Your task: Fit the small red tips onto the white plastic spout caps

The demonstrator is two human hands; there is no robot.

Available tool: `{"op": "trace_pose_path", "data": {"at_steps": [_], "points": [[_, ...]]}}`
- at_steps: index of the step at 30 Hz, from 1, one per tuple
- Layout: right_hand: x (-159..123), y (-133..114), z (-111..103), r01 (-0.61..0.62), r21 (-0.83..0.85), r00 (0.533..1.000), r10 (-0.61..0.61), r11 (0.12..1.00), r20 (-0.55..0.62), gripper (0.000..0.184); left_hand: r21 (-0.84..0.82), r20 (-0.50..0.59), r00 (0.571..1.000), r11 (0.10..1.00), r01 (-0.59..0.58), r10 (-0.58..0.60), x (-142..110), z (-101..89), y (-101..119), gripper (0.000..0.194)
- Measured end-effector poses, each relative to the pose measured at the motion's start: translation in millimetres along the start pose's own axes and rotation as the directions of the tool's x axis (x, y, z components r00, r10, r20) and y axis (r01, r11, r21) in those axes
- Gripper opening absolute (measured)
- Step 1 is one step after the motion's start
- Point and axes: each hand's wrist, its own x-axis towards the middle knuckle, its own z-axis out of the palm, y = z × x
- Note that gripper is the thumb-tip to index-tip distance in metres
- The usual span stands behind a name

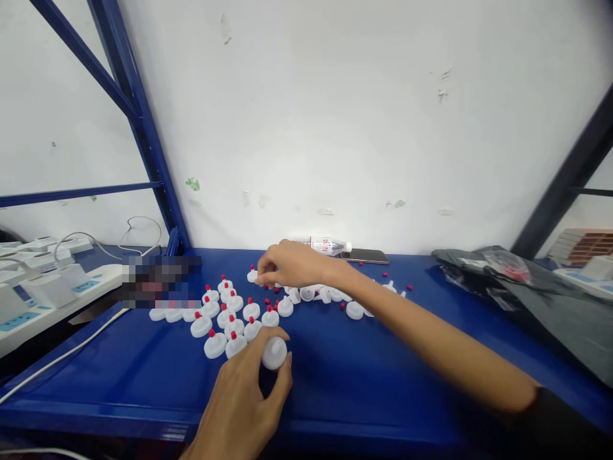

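My left hand (244, 390) is closed around the rim of a white round plastic lid with a spout (274, 353), held near the table's front. No red tip shows on this spout. Farther back, my right hand (287, 265) reaches across from the right with its fingers pinched together; what they hold, if anything, is hidden. Close to those fingertips stands a white lid with a red tip (252, 275). Loose red caps (268, 300) lie below the right hand. Several red-tipped white lids (215, 344) stand in a group left of my left hand.
More white lids without tips (355, 311) lie right of centre, partly behind my forearm. At the wall are a plastic bottle (325, 245) and a phone (366, 256). A black plastic bag (507, 300) lies right; white power strips (52, 287) and a cable (90, 335) are left.
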Motion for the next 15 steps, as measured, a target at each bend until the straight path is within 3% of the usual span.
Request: {"op": "trace_pose_path", "data": {"at_steps": [4,7,11,15], "points": [[14,22,28,-0.097,-0.212,0.994,0.105,0.973,0.028,0.014,0.054,0.063,0.998,0.998,-0.011,0.008,1,0.8,-2,0.013],[18,27,39,-0.079,-0.229,0.992,0.099,0.970,0.078,0.019,0.054,0.080,0.997,0.999,-0.004,0.000,0,0.6,-2,0.011],[19,26,47,-0.056,-0.215,0.993,0.076,0.975,0.087,0.008,0.041,0.079,0.997,0.999,-0.026,0.023,-1,-1.4,2,0.013],[19,24,45,-0.031,-0.213,0.996,0.047,0.977,0.075,0.017,0.064,0.077,0.996,0.997,0.033,-0.038,1,-1.0,1,0.023]]}}
